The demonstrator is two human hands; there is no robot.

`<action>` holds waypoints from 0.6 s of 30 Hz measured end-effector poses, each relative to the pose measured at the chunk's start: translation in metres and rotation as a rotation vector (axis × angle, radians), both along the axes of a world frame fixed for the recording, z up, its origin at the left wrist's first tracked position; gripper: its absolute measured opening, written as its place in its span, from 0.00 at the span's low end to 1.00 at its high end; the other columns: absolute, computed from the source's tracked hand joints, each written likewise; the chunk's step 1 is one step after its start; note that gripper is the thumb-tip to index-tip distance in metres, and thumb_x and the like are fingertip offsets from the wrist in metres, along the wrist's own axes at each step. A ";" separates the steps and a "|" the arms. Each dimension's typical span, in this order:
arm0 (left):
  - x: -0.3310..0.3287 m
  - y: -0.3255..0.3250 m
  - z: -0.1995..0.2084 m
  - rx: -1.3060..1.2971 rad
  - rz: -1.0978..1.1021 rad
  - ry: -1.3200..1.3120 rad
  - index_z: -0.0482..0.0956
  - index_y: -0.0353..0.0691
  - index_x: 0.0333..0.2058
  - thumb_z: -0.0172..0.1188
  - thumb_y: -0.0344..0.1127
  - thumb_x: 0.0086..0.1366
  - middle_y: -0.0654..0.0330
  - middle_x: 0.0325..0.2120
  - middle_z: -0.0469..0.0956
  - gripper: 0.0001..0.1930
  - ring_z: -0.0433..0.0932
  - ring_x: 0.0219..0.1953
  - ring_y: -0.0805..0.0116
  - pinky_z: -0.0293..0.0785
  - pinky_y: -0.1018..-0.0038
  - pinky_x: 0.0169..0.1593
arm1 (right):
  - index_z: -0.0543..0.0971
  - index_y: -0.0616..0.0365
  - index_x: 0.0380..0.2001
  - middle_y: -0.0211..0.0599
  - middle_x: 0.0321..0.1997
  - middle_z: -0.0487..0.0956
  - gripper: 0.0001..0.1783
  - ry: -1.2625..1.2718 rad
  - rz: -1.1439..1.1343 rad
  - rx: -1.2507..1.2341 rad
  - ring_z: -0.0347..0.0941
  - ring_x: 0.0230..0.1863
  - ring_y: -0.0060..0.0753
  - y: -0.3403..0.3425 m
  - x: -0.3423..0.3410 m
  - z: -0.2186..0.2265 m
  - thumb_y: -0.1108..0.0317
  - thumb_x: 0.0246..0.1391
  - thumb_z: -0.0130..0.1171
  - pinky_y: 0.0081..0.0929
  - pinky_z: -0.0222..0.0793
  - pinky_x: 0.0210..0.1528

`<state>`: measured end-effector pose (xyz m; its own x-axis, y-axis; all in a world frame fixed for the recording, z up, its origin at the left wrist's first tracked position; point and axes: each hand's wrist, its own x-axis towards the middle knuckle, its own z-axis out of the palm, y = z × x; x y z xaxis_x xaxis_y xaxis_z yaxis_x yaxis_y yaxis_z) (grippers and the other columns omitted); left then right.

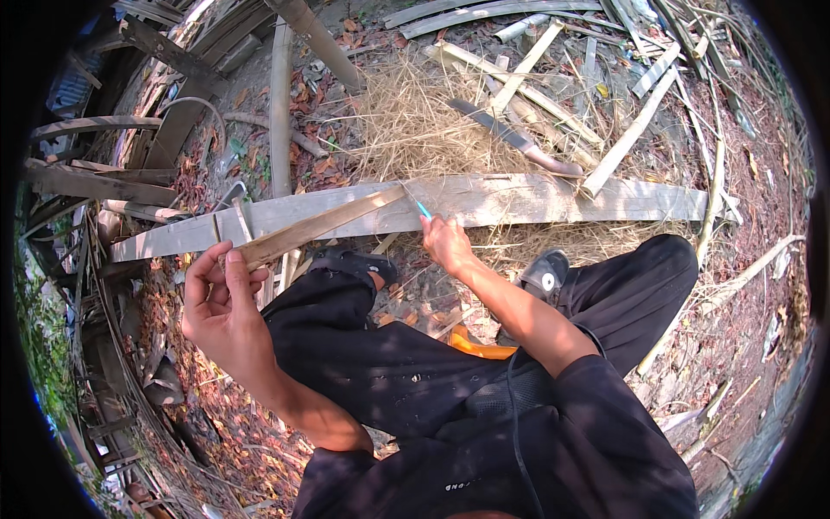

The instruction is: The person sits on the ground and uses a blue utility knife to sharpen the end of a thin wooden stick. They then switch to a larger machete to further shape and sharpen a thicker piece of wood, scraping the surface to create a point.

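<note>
My left hand [226, 294] pinches the near end of a flat split-bamboo strip [324, 227], thumb on top. The strip slants up to the right, across a long grey wooden plank [519, 201]. My right hand [448, 246] is closed round a slim turquoise tool [423, 209]. Its thin tip points up and left, close to the strip's far end; whether they touch, I cannot tell, nor whether it is a knife or a marker. Beyond the plank lies a large knife [494, 125] with a dark blade, its brown handle reaching the plank's far edge.
A heap of straw-coloured shavings [406, 121] lies behind the plank. Split bamboo pieces [553, 91] cross each other at the upper right. A thin metal frame [235, 206] stands by the plank's left part. Stacked wood [104, 182] fills the left side. An orange object [480, 344] lies between my legs.
</note>
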<state>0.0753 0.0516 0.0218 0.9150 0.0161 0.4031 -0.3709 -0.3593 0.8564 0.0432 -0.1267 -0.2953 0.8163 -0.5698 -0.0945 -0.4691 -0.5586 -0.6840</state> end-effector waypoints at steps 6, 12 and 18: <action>0.013 0.025 -0.007 0.005 -0.009 0.078 0.77 0.28 0.40 0.58 0.25 0.64 0.63 0.23 0.75 0.07 0.79 0.24 0.76 0.77 0.82 0.30 | 0.72 0.62 0.31 0.56 0.23 0.77 0.20 0.003 -0.025 -0.196 0.75 0.23 0.60 -0.013 -0.024 -0.001 0.54 0.63 0.48 0.52 0.73 0.29; 0.009 0.019 -0.004 0.016 -0.011 0.073 0.76 0.28 0.39 0.57 0.24 0.65 0.63 0.22 0.74 0.06 0.78 0.23 0.77 0.78 0.82 0.30 | 0.74 0.69 0.38 0.68 0.29 0.77 0.29 -0.022 -0.028 0.136 0.75 0.37 0.70 -0.025 -0.032 -0.006 0.48 0.66 0.39 0.56 0.71 0.42; 0.006 0.014 -0.002 0.025 0.001 0.098 0.76 0.29 0.39 0.58 0.24 0.64 0.63 0.22 0.74 0.06 0.79 0.23 0.75 0.78 0.81 0.29 | 0.74 0.68 0.38 0.66 0.29 0.77 0.29 0.029 -0.006 0.142 0.75 0.38 0.70 -0.024 -0.020 0.036 0.47 0.66 0.39 0.56 0.71 0.40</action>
